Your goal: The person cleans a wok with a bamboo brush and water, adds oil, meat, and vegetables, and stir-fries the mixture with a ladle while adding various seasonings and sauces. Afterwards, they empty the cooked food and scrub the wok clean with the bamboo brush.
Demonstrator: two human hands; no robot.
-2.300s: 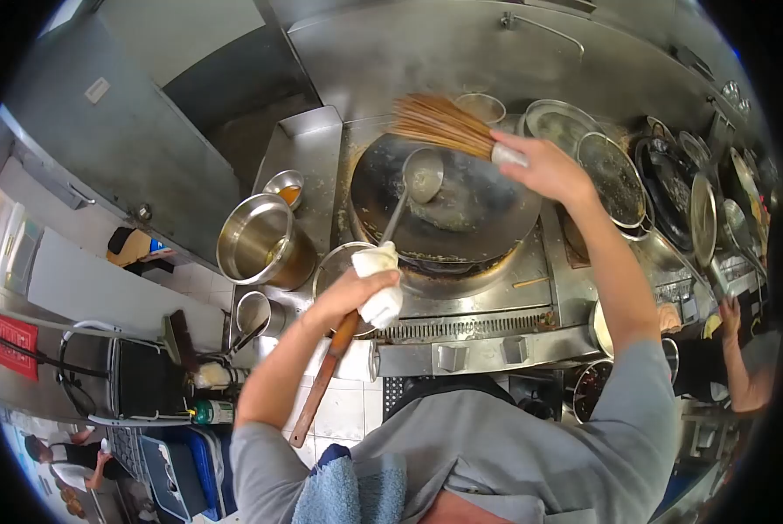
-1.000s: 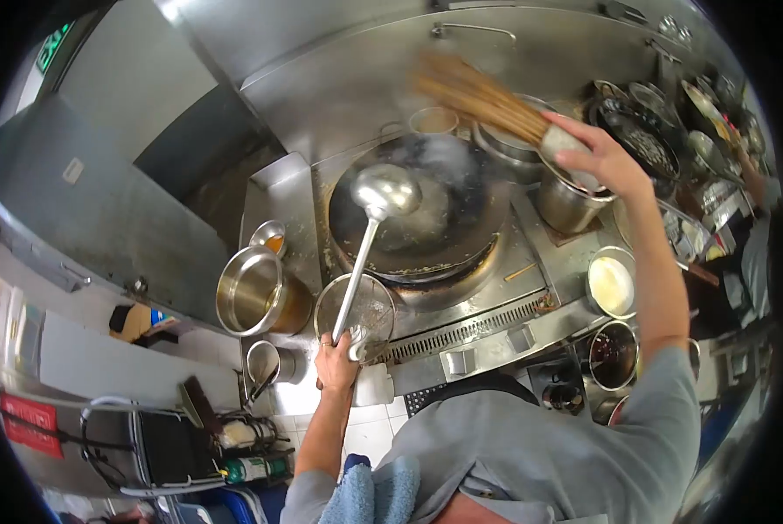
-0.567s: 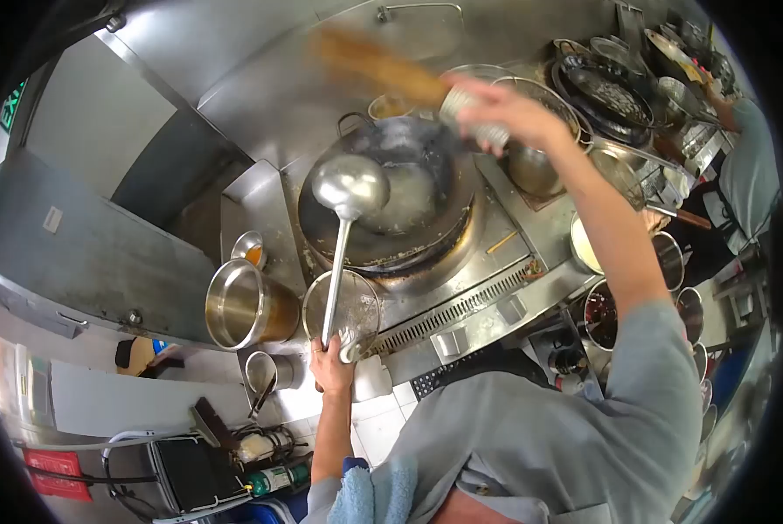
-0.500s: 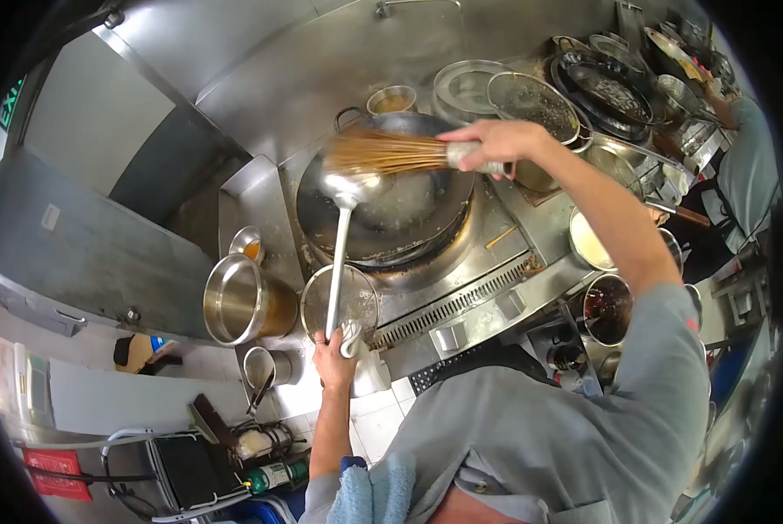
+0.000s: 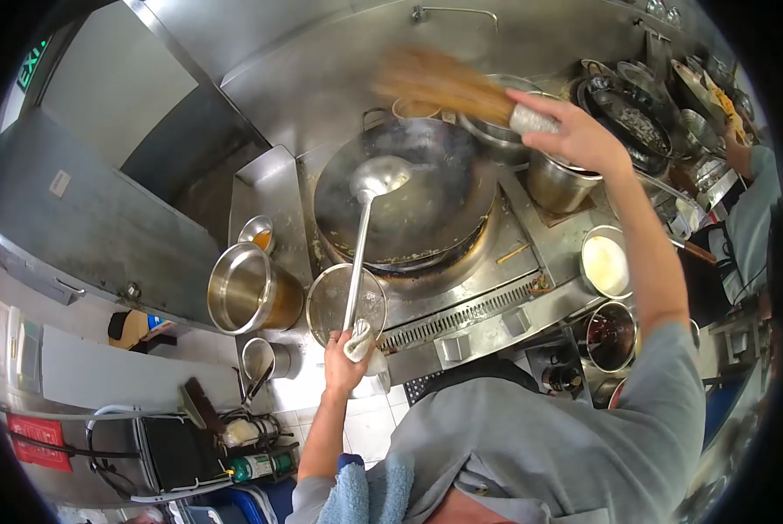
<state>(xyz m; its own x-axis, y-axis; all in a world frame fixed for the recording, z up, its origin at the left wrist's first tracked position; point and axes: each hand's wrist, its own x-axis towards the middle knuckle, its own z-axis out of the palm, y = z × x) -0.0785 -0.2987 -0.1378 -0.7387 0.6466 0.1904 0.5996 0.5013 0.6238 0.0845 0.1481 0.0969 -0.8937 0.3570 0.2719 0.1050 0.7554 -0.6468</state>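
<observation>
My left hand is closed around the handle of a steel ladle, with a white cloth at the grip. The ladle's bowl is above the dark wok, where thin steam rises. In my right hand, raised at the upper right, is the pale wrapped end of a bamboo brush. Its bristles are blurred and point left, above the wok's far edge. Beneath the ladle handle lies a round mesh strainer, left of the wok's front edge.
Left of the wok stand a large steel pot and a small bowl of orange liquid. A steel container and a pot with pale contents are at the right. A co-worker's sleeve shows at the far right.
The brush has risen from over the ladle's bowl to above the wok's far edge. My left hand still holds the ladle over the wok. The camera view has shifted.
</observation>
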